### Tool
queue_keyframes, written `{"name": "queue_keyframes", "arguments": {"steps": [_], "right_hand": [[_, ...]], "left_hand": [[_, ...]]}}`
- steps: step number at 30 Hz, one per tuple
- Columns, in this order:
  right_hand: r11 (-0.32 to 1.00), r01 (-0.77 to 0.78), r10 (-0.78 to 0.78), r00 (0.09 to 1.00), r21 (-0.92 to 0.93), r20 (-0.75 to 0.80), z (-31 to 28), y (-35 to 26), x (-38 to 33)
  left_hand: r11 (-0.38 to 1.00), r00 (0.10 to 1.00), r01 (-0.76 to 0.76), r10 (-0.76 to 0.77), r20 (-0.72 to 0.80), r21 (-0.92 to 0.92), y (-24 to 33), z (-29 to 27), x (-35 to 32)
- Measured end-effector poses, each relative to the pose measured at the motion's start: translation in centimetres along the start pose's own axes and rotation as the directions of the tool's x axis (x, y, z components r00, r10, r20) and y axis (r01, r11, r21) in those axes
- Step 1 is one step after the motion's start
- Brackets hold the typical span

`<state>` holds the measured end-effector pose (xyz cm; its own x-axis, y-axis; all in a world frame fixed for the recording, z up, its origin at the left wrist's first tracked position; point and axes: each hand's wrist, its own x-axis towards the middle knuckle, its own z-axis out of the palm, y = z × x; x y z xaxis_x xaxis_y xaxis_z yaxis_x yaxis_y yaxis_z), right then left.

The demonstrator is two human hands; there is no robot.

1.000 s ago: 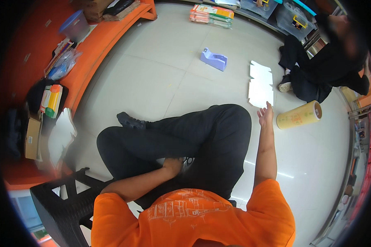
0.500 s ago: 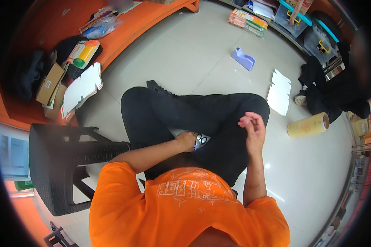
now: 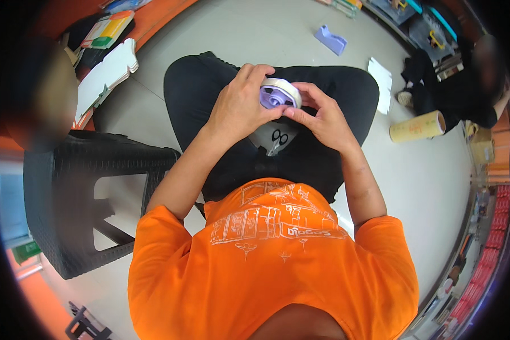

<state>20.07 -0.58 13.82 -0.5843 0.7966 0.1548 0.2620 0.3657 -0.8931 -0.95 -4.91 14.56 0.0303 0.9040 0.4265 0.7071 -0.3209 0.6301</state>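
Observation:
Between my two hands, above my crossed legs, is a roll of white tape [image 3: 290,86] on a lavender hub [image 3: 272,100]. My left hand [image 3: 236,106] grips its left side, with fingers at the far edge and thumb at the near edge. On the other side, my right hand [image 3: 324,117] pinches the rim between thumb and fingers. Scissors [image 3: 276,139] with black handles lie on the floor in the gap between my legs, just nearer than the roll. Farther off on the floor sits a lavender tape dispenser [image 3: 330,41].
A black plastic stool [image 3: 45,209] stands at my left. White cut card sheets [image 3: 106,79] lean by an orange shelf [image 3: 167,17], and another white sheet [image 3: 383,79] lies at right. Near a yellow cylinder [image 3: 416,127] is a person in black [image 3: 459,93]. Storage bins [image 3: 428,39] line the far right.
My left hand has come up from between my legs with the tape roll. My right hand has moved left and taken its other side. The scissors show more fully, and the view has tilted.

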Motion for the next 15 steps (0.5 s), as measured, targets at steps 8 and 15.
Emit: {"name": "queue_keyframes", "arguments": {"steps": [8, 15], "right_hand": [[0.818, -0.062, 0.039, 0.998, 0.572, 0.052, 2.0, -2.7, 3.5], [0.685, -0.134, 0.062, 0.990, 0.716, 0.126, 4.2, -3.2, 5.4]], "left_hand": [[0.613, 0.984, 0.176, -0.087, 0.155, -0.770, -2.7, -7.4, -0.9], [0.556, 0.988, 0.143, -0.035, 0.149, -0.819, -5.1, -9.2, -1.0]]}}
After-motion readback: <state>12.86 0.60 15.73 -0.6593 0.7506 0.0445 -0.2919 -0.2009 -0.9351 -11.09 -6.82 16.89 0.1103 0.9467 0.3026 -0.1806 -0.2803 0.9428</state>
